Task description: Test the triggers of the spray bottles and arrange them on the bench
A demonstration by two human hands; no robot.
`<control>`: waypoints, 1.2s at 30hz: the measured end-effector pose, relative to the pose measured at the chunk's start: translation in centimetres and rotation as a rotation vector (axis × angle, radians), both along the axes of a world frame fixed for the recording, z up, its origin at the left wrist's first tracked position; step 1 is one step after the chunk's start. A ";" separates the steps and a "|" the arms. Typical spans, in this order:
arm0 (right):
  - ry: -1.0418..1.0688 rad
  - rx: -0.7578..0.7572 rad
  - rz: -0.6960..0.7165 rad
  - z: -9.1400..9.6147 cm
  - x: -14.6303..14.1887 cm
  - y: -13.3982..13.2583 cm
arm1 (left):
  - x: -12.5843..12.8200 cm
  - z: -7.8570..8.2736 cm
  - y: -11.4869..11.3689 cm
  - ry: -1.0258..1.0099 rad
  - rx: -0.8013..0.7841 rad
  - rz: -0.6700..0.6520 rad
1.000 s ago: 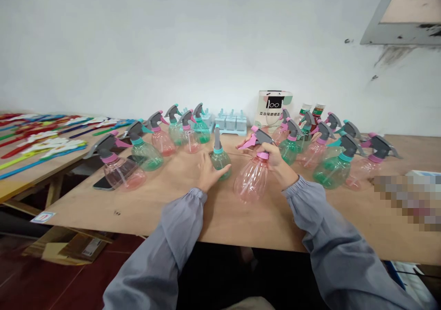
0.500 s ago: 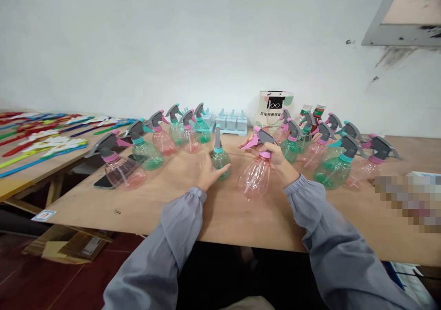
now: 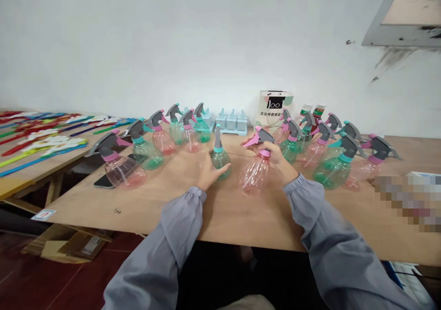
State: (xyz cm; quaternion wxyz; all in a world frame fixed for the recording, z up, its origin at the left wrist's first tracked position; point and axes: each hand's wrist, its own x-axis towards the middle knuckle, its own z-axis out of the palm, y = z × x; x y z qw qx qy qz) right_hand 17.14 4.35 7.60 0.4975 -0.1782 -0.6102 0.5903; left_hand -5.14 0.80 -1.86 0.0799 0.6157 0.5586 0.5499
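In the middle of the table stands a clear green spray bottle (image 3: 221, 159) with a grey head and turquoise collar. My left hand (image 3: 210, 170) is closed around its left side, the thumb lying across the front. To the right of it, a clear pink spray bottle (image 3: 254, 174) leans a little, its pink trigger pointing left. My right hand (image 3: 278, 156) grips this one at the grey head and pink collar; some fingers are hidden behind the head. Pink and green spray bottles with a little coloured tint at the base stand on both sides, among them a green bottle (image 3: 332, 172).
A phone (image 3: 105, 182) lies by the left bottles. Against the wall are light-blue popsicle moulds (image 3: 231, 124), a paper bag (image 3: 274, 110) and two small red-and-green bottles. The table at left (image 3: 20, 184) carries colourful flat strips. Something pixelated lies at right.
The pink spray bottle in my right hand has tilted slightly, its base rising a little. My left hand and the green bottle have stayed in place.
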 end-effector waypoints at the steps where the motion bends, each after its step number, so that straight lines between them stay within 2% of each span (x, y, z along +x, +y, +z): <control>1: 0.002 0.005 -0.009 0.0 0.0 -0.1 | 0.0 0.0 0.0 -0.003 -0.001 0.001; 8: -0.001 0.083 -0.023 -0.1 0.0 0.1 | -0.1 -0.2 0.1 -0.016 -0.012 0.005; 13: -0.088 0.050 -0.065 -0.2 -0.3 0.1 | 0.0 0.0 0.0 -0.017 -0.013 0.005; 18: -0.082 -0.023 -0.132 -0.5 -0.3 -0.1 | 0.0 0.0 0.0 -0.014 -0.016 -0.007; 21: -0.133 0.082 -0.138 -0.4 -0.3 -0.3 | -0.1 0.0 0.0 -0.012 0.004 -0.014; 23: -0.167 0.145 -0.201 -0.3 -0.2 -0.6 | -0.2 0.0 0.0 -0.008 0.006 -0.011; 25: -0.183 0.181 -0.287 -0.1 -0.1 -0.8 | -0.2 0.1 0.0 -0.010 -0.009 -0.012; 29: -0.171 0.227 -0.336 0.6 1.2 -0.8 | -0.1 0.3 -0.2 -0.009 -0.040 -0.016; 31: -0.179 0.229 -0.442 0.8 2.6 -0.8 | 0.0 0.4 -0.2 -0.008 -0.033 -0.013; 36: -0.214 0.219 -0.968 0.0 8.2 -1.4 | 0.0 0.1 0.0 -0.018 -0.009 -0.023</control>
